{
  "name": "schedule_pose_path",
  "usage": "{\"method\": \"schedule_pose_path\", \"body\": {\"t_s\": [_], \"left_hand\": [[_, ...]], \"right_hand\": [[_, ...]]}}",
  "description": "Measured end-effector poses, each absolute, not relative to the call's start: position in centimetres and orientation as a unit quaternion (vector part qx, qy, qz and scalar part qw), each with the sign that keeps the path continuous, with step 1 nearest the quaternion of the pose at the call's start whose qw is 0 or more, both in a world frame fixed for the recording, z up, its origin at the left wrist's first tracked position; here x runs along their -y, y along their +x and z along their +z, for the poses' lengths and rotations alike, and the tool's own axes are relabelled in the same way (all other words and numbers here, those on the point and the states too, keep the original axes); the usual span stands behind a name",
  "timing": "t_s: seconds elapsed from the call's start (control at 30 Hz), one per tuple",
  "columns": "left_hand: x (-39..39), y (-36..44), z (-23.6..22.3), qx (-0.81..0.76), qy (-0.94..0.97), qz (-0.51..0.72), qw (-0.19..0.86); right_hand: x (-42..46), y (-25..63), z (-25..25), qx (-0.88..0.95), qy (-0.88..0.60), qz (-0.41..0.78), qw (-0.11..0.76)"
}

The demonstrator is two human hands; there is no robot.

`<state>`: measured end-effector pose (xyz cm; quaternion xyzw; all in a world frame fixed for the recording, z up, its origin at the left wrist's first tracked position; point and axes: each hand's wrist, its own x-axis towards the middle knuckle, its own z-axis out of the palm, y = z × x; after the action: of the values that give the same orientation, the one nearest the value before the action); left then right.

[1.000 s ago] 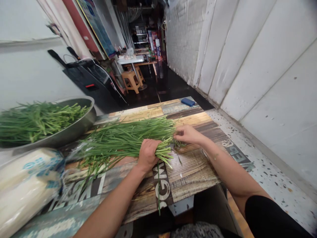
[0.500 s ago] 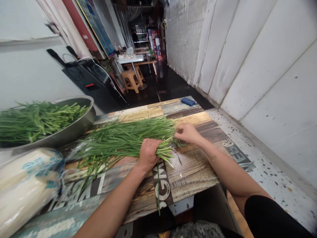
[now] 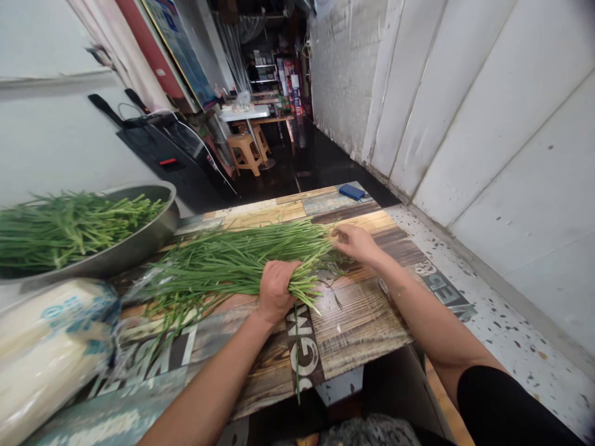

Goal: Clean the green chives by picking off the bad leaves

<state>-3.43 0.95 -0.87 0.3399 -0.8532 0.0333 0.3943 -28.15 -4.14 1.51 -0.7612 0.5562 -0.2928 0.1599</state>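
Observation:
A pile of green garlic chives (image 3: 242, 244) lies across the table, cut ends to the right and leaves to the left. My left hand (image 3: 275, 288) is wrapped round a bunch at the pile's near side, and its pale stem ends stick out past the thumb. My right hand (image 3: 357, 243) is just right of the pile's stem ends, fingers curled together at their tips. Whatever is between those fingertips is too small to make out. Loose trimmings (image 3: 335, 267) lie below the right hand, and one thin stalk (image 3: 298, 353) hangs over the table's front edge.
At the left stands a large metal bowl (image 3: 170, 223) heaped with more chives. A plastic-wrapped white package (image 3: 51, 347) is in front of it. A blue box (image 3: 352, 192) sits at the table's (image 3: 367, 310) far corner. Stools (image 3: 245, 153) and a small table (image 3: 245, 113) stand beyond.
My right hand has shifted slightly right, and its fingers have turned toward the stem ends. My left hand keeps its hold on the bunch, moved slightly left.

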Motion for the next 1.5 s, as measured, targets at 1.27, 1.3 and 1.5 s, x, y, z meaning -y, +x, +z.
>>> {"method": "schedule_pose_path", "body": {"t_s": [1.27,1.3,1.5], "left_hand": [[-1.1,-3.3,-0.4,0.869,0.317,0.031,0.379],[-1.1,-3.3,-0.5,0.869,0.314,0.031,0.380],[-1.0,-3.3,-0.5,0.872,0.318,0.032,0.370]], "right_hand": [[2.6,-23.3,0.1,-0.346,-0.602,-0.435,0.573],[2.5,-23.3,0.2,-0.351,-0.612,-0.425,0.567],[2.1,-24.0,1.8,-0.367,-0.710,-0.389,0.458]]}}
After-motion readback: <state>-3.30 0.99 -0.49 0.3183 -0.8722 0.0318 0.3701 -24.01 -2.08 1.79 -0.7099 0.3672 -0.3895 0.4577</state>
